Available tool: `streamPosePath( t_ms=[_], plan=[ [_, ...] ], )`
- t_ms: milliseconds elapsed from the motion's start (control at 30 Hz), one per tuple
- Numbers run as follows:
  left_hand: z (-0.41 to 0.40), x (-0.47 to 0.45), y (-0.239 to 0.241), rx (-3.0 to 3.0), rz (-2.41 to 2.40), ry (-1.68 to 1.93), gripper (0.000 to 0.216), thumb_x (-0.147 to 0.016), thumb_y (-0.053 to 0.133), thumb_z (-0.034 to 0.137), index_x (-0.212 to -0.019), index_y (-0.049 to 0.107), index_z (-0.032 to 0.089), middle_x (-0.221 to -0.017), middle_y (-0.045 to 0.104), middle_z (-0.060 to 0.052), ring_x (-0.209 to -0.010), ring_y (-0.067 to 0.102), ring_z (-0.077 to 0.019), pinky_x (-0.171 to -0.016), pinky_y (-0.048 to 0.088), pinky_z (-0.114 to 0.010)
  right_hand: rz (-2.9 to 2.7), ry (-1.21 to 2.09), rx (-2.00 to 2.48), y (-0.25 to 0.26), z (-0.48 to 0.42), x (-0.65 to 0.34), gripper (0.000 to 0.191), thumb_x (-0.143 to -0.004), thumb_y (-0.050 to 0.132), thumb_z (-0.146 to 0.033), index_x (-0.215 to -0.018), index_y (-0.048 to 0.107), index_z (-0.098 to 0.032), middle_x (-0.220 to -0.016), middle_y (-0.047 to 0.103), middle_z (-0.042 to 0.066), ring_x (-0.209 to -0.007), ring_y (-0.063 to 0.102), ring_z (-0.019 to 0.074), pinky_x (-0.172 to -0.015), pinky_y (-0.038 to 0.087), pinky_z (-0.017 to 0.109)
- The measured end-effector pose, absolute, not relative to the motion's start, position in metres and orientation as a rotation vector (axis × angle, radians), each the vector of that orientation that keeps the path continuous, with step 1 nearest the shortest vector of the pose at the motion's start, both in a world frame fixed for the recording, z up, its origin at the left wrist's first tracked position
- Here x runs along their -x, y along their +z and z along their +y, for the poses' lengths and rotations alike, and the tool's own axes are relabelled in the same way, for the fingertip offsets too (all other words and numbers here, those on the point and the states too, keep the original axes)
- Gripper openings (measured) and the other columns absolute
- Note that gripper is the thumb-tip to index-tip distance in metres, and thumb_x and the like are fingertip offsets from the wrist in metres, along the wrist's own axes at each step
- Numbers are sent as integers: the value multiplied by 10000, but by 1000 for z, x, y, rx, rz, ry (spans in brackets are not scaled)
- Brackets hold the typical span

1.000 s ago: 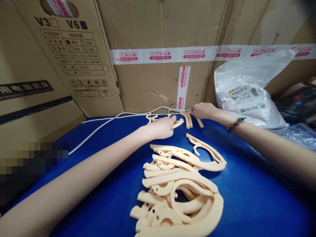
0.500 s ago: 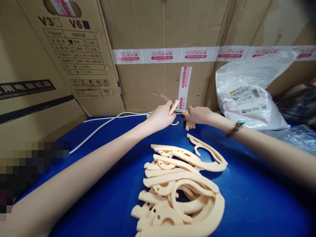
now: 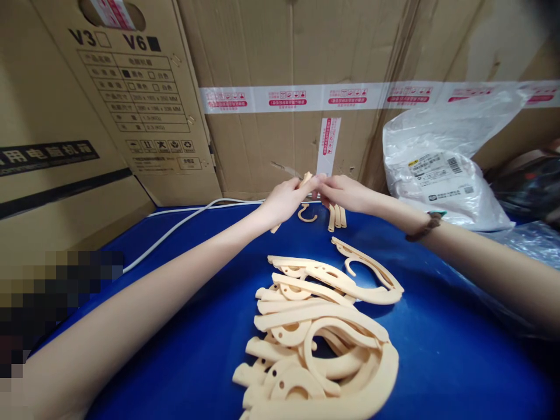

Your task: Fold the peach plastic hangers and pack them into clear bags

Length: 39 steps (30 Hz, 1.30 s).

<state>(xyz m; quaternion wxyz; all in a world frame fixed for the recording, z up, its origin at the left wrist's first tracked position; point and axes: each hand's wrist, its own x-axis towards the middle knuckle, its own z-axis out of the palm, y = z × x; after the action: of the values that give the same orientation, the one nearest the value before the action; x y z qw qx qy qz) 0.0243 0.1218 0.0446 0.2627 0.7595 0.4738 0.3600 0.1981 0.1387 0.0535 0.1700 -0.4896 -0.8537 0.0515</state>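
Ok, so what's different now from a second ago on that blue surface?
The left hand has moved up, raising a cream piece. The right hand has come left to meet it. The three cream strips now lie side by side; one had lain apart to the right. The pile of folded hangers and the plastic bag stay as they were.

Left hand, right hand curled, fingertips seemingly touching; 2 arms stretched forward.
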Motion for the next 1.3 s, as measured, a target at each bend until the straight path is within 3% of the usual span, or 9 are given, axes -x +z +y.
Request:
streamPosePath(
  t_ms=[133, 300, 433, 600, 700, 867, 1133, 1233, 1300],
  plan=[
    [117, -27, 52, -1729, 1104, 930, 684, -802, 348, 811, -664, 545, 171, -578, 490, -33, -562, 536, -169, -531, 442, -321, -2228, 749, 976, 57, 126, -182, 596, -996, 131, -502, -754, 567, -176, -674, 625, 42, -586, 562, 125, -553, 442, 222],
    [116, -27, 56, -1625, 981, 1045, 665, -855, 361, 746, -576, 511, 162, -490, 446, -6, -518, 531, -129, -512, 473, -264, -2067, 891, 894, 61, 119, -175, 479, -999, 242, -392, -733, 573, -169, -677, 610, 35, -585, 546, 115, -504, 430, 198],
    [118, -25, 56, -1561, 971, 1142, 502, -930, 455, 555, -656, 544, 145, -551, 529, -3, -497, 538, -95, -480, 450, -196, -2087, 804, 836, 61, 118, -176, 352, -914, 507, -436, -729, 610, -155, -677, 584, 20, -581, 515, 103, -496, 415, 199],
    [116, -25, 62, -1582, 980, 1258, 408, -1004, 385, 282, -613, 420, 169, -495, 364, 73, -405, 426, -44, -447, 400, -152, -1981, 743, 936, 61, 129, -184, 254, -893, 544, -326, -720, 613, -154, -641, 561, 11, -558, 468, 103, -507, 376, 229],
    [114, -28, 64, -1678, 1000, 1227, 407, -1000, 385, 270, -605, 408, 176, -489, 349, 77, -388, 395, -44, -432, 398, -157, -1977, 590, 947, 64, 143, -197, 279, -878, 571, -359, -689, 604, -156, -614, 509, -12, -556, 411, 97, -518, 318, 243],
    [112, -33, 62, -1823, 1073, 1190, 439, -991, 407, 270, -565, 433, 167, -481, 393, 58, -381, 412, -47, -403, 372, -161, -2111, 328, 952, 68, 157, -218, 322, -859, 579, -468, -834, 664, -159, -615, 453, -38, -567, 357, 101, -532, 256, 259],
    [117, -29, 56, -1859, 1108, 1183, 418, -969, 440, 236, -559, 454, 161, -486, 423, 51, -393, 436, -55, -409, 380, -163, -2293, 133, 884, 73, 150, -218, 272, -858, 558, -366, -1014, 629, -156, -838, 635, 35, -733, 529, 167, -692, 388, 298],
    [117, -28, 55, -1824, 1121, 1167, 408, -972, 435, 227, -571, 466, 160, -469, 422, 56, -387, 419, -53, -412, 376, -159, -2331, 120, 911, 72, 152, -219, 337, -798, 639, -387, -1039, 617, -153, -843, 651, 39, -745, 545, 177, -681, 395, 294],
    [117, -30, 55, -1798, 1121, 1157, 401, -978, 422, 222, -584, 468, 159, -466, 417, 61, -381, 414, -51, -416, 379, -159, -2325, 80, 930, 70, 152, -218, 339, -831, 602, -420, -1034, 618, -149, -834, 660, 43, -734, 551, 173, -659, 388, 285]
  ],
)
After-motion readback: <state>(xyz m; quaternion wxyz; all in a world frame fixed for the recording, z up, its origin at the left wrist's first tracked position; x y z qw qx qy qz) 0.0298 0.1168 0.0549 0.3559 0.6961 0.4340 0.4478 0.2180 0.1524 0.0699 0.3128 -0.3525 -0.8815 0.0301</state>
